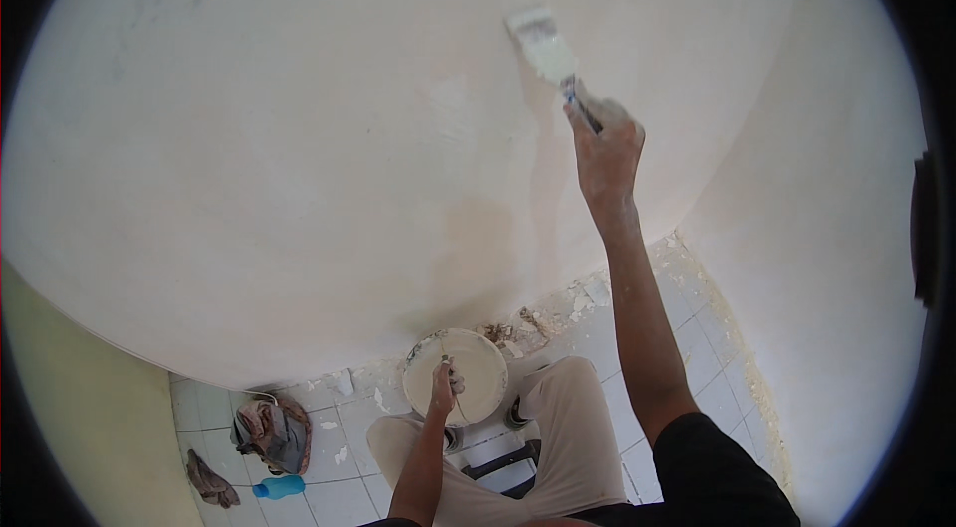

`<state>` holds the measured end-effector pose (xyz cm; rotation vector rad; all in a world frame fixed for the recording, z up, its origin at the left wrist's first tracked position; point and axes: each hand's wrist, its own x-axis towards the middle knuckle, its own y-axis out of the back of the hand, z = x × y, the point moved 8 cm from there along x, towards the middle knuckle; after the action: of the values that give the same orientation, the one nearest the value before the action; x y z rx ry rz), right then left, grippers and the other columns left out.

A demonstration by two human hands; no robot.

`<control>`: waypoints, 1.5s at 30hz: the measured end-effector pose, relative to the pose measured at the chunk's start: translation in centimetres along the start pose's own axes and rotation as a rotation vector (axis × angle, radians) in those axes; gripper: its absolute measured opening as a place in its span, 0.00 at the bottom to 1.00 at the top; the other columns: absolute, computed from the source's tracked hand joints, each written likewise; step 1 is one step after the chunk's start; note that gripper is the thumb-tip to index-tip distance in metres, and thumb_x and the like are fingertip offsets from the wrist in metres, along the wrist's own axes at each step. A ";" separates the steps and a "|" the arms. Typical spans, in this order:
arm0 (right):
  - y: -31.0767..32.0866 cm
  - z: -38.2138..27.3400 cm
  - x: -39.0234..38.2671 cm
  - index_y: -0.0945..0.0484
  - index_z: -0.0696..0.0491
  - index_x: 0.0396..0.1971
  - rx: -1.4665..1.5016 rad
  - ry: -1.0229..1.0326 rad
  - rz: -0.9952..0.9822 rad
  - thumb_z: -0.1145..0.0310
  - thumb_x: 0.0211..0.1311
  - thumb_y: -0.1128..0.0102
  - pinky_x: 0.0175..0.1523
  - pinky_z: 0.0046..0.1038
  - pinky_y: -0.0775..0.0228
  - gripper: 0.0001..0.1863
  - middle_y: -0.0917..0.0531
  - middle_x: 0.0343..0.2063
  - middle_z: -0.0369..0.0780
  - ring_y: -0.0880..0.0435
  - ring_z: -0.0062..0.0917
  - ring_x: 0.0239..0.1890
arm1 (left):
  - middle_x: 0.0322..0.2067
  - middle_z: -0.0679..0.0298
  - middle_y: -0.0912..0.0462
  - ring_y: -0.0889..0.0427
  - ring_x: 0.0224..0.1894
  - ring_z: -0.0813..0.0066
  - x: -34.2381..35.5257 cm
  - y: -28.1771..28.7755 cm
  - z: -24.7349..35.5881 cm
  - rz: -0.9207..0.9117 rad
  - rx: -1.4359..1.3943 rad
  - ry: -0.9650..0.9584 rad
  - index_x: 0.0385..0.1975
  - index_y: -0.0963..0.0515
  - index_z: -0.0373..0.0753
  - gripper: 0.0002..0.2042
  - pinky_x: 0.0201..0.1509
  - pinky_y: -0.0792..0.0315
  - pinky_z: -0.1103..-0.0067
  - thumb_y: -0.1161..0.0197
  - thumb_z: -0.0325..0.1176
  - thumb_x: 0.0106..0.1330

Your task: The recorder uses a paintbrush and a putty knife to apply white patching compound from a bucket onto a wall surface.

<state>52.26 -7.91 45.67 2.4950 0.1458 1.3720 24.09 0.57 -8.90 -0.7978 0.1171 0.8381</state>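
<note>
My right hand [605, 136] is raised at the upper right, closed on the handle of a wide paintbrush [541, 44] coated in white paint, its bristles on or very near the pale wall [319, 129]. Low in the middle, my left hand [447, 383] is closed on the thin handle of a round bucket [483, 363] of cream-white paint, held between my knees.
A wall [827, 258] meets this one at the right, a greenish wall [80, 358] at the left. On the tiled floor [344, 457] lie a bundled bag [269, 432], a rag [209, 482], a blue bottle [279, 487] and flaked debris. A dark step [498, 457] shows between my legs.
</note>
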 end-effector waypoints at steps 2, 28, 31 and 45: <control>-0.2 0.8 -1.7 0.21 0.58 0.39 -0.003 -0.110 -0.087 0.73 0.53 0.39 0.28 0.31 0.38 0.12 0.27 0.18 0.42 0.29 0.32 0.20 | 0.12 0.76 0.47 0.48 0.09 0.86 0.0 0.4 -0.2 0.031 -0.009 0.012 0.21 0.39 0.47 0.13 0.11 0.54 0.85 0.48 0.43 0.65; -2.1 -5.0 3.1 0.24 0.58 0.34 0.006 0.032 -0.165 0.72 0.56 0.45 0.36 0.41 0.31 0.08 0.21 0.24 0.48 0.22 0.45 0.32 | 0.12 0.77 0.43 0.44 0.10 0.88 0.1 0.8 0.7 0.137 0.060 -0.002 0.21 0.40 0.49 0.13 0.10 0.50 0.86 0.46 0.41 0.64; -0.7 -4.6 2.7 0.23 0.58 0.34 0.012 0.045 -0.168 0.72 0.58 0.45 0.31 0.35 0.34 0.07 0.25 0.17 0.48 0.27 0.42 0.22 | 0.13 0.77 0.43 0.44 0.10 0.87 0.5 0.4 0.7 0.138 0.057 -0.035 0.21 0.39 0.49 0.13 0.10 0.50 0.86 0.45 0.42 0.64; 0.6 -9.7 6.4 0.26 0.58 0.31 0.013 0.130 -0.164 0.71 0.57 0.46 0.37 0.42 0.31 0.06 0.22 0.25 0.48 0.22 0.44 0.31 | 0.12 0.77 0.43 0.44 0.09 0.87 1.1 -0.6 0.3 0.147 0.057 -0.079 0.21 0.38 0.49 0.13 0.09 0.49 0.86 0.42 0.42 0.61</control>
<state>47.53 -5.06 55.93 2.3446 0.3786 1.4669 25.15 1.22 -8.75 -0.7076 0.1296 1.0000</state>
